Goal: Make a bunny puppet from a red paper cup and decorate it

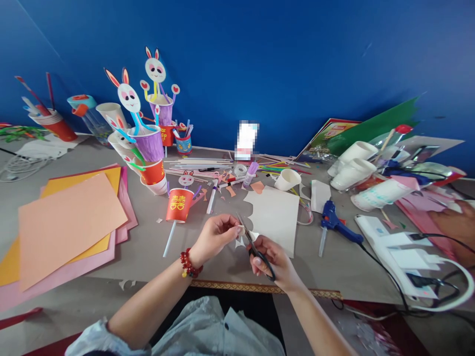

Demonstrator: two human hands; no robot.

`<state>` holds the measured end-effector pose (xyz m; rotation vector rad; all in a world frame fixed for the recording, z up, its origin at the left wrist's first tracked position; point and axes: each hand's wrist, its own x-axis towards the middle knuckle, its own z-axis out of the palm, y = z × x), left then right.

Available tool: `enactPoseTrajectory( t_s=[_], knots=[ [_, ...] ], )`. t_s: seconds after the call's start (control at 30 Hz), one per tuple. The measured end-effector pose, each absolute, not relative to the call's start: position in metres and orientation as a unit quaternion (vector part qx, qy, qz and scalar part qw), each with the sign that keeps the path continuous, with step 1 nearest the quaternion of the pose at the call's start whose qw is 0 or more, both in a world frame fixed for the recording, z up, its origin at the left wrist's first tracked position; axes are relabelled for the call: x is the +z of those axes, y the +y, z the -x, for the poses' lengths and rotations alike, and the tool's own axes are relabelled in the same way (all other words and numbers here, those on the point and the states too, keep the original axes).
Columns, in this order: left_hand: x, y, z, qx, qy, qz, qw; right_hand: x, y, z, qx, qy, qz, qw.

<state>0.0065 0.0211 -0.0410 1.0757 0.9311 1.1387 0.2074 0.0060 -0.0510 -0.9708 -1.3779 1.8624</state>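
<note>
My right hand (269, 258) is closed around the dark handles of a pair of scissors (255, 246), whose blades point up and away to the left. Between the fingertips of my left hand (218, 235) is a small piece of white paper (241, 230), pinched right at the blades. White paper scraps (240, 242) lie just beneath. A larger white paper sheet (276, 217) with a scalloped left edge is on the table behind my right hand. Left of my hands stands a red paper cup (179, 205) with a small rabbit face and a straw under it.
Coloured paper sheets (67, 222) are stacked at the left, below tall rabbit cup figures (148, 143). At the right are a blue glue gun (336, 222), a white power strip (389, 257) with cables, and another person's hand (458, 227). Straws, pens and a white cup (288, 179) lie behind.
</note>
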Motion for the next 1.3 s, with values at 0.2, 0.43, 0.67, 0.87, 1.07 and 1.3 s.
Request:
enactPoseTrajectory(
  t_s=[0.2,0.43,0.67,0.87,1.07,1.3],
  knots=[
    [-0.038,0.022,-0.007,0.496,0.399,-0.463,0.617,-0.056,0.008,-0.209,0.698,-0.529,0.370,0.312],
    [-0.037,0.022,-0.007,0.491,0.397,-0.463,0.622,-0.062,0.009,-0.212,0.688,-0.534,0.378,0.313],
    [-0.038,0.022,-0.007,0.493,0.403,-0.455,0.622,-0.056,0.010,-0.212,0.688,-0.534,0.383,0.307],
    [-0.037,0.022,-0.007,0.506,0.396,-0.436,0.630,-0.057,0.011,-0.215,0.685,-0.540,0.387,0.299],
    [-0.039,0.022,-0.007,0.505,0.397,-0.432,0.633,-0.055,0.009,-0.212,0.693,-0.528,0.383,0.308],
    [-0.039,0.022,-0.006,0.512,0.387,-0.431,0.634,-0.055,0.010,-0.211,0.690,-0.538,0.372,0.309]
  ],
)
